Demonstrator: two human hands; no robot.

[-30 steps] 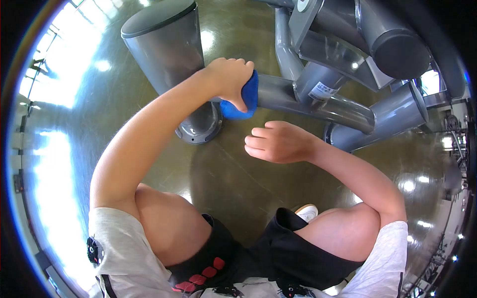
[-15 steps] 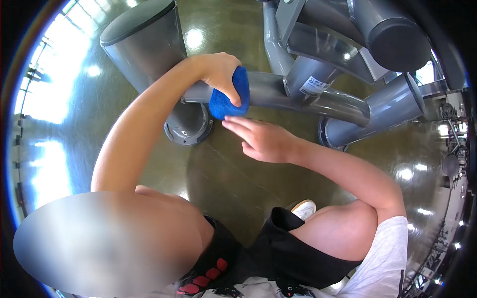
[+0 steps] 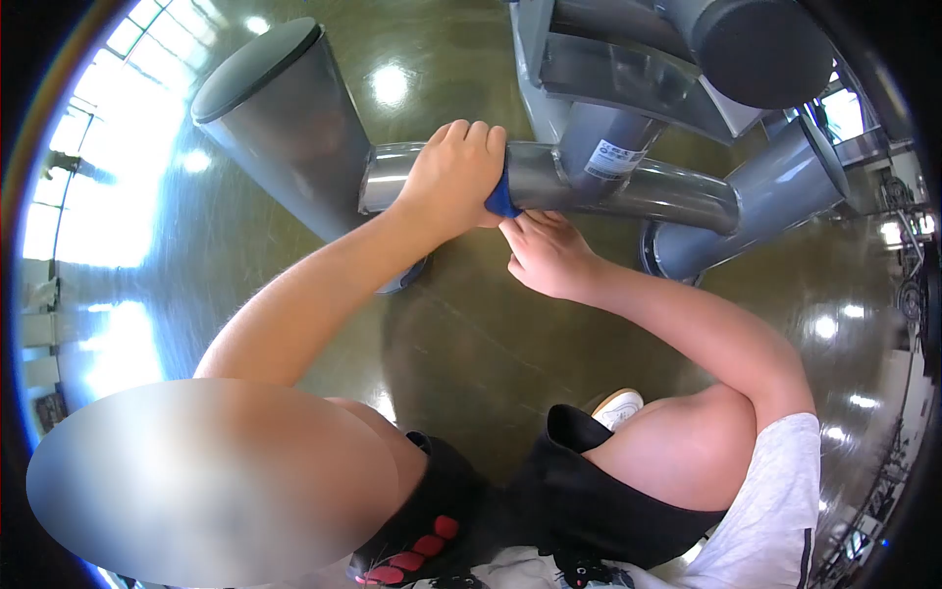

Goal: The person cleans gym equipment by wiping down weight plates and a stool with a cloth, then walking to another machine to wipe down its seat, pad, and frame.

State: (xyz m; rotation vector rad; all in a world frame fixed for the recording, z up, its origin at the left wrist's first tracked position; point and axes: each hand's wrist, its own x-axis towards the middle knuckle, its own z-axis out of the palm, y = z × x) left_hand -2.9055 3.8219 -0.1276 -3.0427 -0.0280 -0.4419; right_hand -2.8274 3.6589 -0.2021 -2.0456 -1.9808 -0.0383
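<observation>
A grey metal tube runs crosswise between a thick grey post at the left and another at the right. My left hand is wrapped over this tube, closed on a blue cloth; most of the cloth is hidden under the palm. Just below the tube, my right hand has its fingertips at the cloth's lower edge, fingers extended. Whether those fingertips pinch the cloth cannot be made out.
The thick post with a dark cap stands at the left. A slanted round post and a branch with a white label are at the right. Below lies a glossy floor.
My left hand has turned further over the tube and covers more of the cloth. My right hand has moved up and right to the cloth's lower edge. The view has shifted slightly.
</observation>
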